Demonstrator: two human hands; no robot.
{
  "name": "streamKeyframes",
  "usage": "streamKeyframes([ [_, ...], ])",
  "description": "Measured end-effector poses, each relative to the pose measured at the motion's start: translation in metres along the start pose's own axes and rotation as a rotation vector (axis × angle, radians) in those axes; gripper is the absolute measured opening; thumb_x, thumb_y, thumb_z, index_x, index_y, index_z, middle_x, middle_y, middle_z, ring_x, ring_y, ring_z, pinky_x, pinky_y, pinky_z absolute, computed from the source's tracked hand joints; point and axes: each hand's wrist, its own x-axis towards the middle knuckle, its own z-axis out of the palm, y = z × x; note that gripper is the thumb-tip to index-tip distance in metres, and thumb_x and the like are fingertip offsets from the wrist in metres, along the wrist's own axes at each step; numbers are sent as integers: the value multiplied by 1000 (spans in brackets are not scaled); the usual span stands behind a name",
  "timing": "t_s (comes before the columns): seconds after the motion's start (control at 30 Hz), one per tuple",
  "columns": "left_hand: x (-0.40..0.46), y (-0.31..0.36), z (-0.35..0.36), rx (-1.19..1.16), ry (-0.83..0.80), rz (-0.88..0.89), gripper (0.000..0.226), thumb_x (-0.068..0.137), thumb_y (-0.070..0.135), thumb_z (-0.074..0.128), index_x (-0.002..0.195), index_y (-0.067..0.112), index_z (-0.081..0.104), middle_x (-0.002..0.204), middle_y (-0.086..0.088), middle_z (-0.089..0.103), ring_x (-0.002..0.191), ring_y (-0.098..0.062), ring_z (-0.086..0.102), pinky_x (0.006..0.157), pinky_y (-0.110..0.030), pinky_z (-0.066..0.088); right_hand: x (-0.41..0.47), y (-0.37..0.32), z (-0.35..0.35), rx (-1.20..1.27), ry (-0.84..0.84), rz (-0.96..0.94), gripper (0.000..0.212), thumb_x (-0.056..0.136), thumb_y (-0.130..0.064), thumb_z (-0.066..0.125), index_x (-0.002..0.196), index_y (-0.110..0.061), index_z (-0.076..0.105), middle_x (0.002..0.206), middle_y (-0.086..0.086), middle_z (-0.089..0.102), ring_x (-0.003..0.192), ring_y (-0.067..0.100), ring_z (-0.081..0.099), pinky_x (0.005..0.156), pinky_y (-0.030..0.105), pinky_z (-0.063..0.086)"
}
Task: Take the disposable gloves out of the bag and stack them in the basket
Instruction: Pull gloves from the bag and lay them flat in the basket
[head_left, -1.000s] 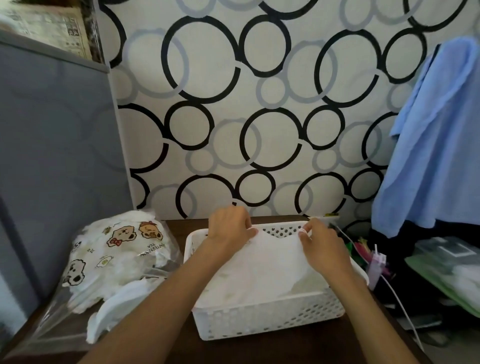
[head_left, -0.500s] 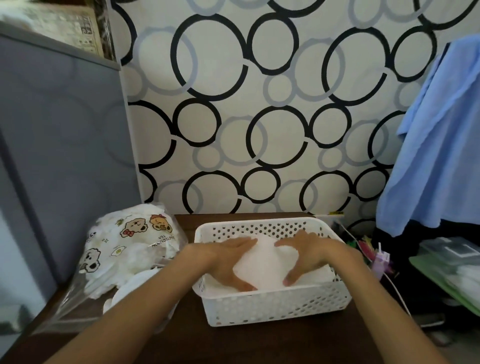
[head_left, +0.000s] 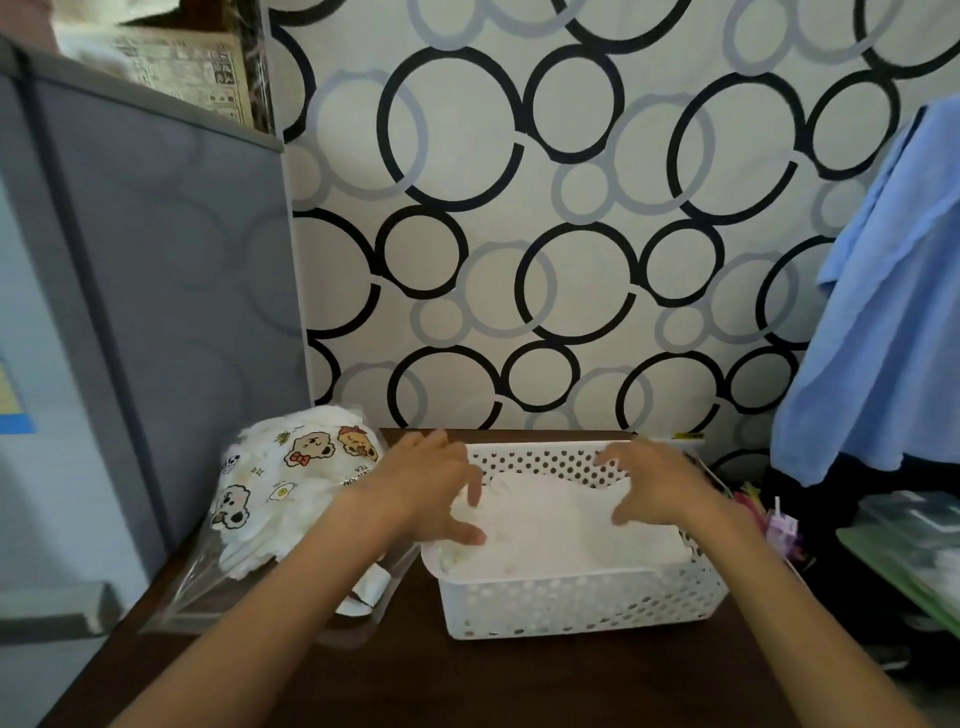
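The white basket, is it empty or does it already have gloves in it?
Not empty: a white stack of gloves lies inside the basket, up near its rim.

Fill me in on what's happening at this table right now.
A person is moving disposable gloves from a bag into a basket. Both hands are over the white perforated basket on the dark table: the left hand and right hand have fingers spread, on or just above the stack of white gloves inside. The clear cartoon-printed bag lies to the basket's left, with more gloves in it.
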Motion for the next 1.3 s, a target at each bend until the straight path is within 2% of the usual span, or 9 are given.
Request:
streamKeyframes([
  [0.2, -3, 14, -7, 74, -129, -44, 45, 90, 56, 51, 110, 21, 69, 111, 1, 67, 106, -20, 56, 92, -33, 40, 7, -24, 29, 81, -238, 12, 54, 80, -16, 71, 129, -28, 51, 138, 1, 44, 123, 20, 45, 96, 28, 39],
  [0.4, -67, -42, -22, -296, 200, -226, 15, 93, 41, 55, 96, 37, 68, 109, 16, 65, 96, -6, 59, 84, -27, 47, -21, -48, 11, 142, 90, -84, 34, 85, -23, 67, 116, -34, 59, 110, -12, 57, 92, 6, 51, 83, 23, 44],
  [0.57, -110, -107, -2, -519, -61, -398, 45, 61, 72, 65, 92, 39, 61, 103, 31, 51, 98, 7, 53, 83, -20, 43, -64, -141, 20, 334, 288, -462, 28, 89, -30, 63, 115, -39, 58, 103, -19, 59, 88, -2, 54, 71, 8, 41],
  [0.63, -115, -114, 6, -580, -118, -393, 41, 65, 62, 73, 96, 39, 58, 105, 29, 48, 95, 8, 52, 76, -13, 40, -72, -172, 32, 350, 290, -584, 29, 89, -32, 61, 117, -38, 58, 109, -18, 59, 92, -4, 52, 75, 7, 39],
  [0.77, -108, -121, 18, -556, -49, -430, 6, 85, 32, 69, 83, 31, 64, 100, 12, 64, 92, -4, 59, 81, -21, 47, -61, -204, 64, 156, 272, -678, 29, 90, -35, 60, 119, -34, 57, 116, -10, 61, 103, 10, 56, 86, 27, 44],
  [0.93, -107, -127, 22, -738, -26, -437, 4, 89, 18, 65, 88, 20, 68, 88, 4, 73, 75, -8, 71, 84, -32, 56, -44, -226, 88, -129, 203, -615, 29, 96, -34, 50, 123, -25, 53, 121, 2, 60, 107, 25, 58, 87, 38, 46],
  [1.13, -115, -132, 15, -676, -13, -410, 14, 91, 21, 60, 84, 32, 66, 97, 8, 71, 84, -10, 68, 84, -31, 54, -49, -209, 65, 289, 331, -484, 27, 91, -47, 53, 105, -31, 69, 100, -14, 55, 82, -2, 51, 71, 15, 40],
  [1.23, -115, -131, 10, -649, 125, -390, 16, 94, 45, 53, 85, 40, 65, 103, 13, 69, 92, -8, 64, 91, -34, 50, -44, -197, 51, 565, 240, -390, 22, 89, -37, 60, 103, -23, 72, 90, -12, 56, 78, 1, 53, 67, 14, 42],
  [1.3, -114, -123, 1, -850, 257, -335, 45, 88, 66, 37, 94, 33, 68, 100, 14, 69, 90, -5, 65, 90, -32, 49, -44, -188, 41, 797, 137, -320, 16, 91, -27, 59, 101, -22, 71, 81, -11, 60, 75, 4, 56, 60, 10, 43],
])
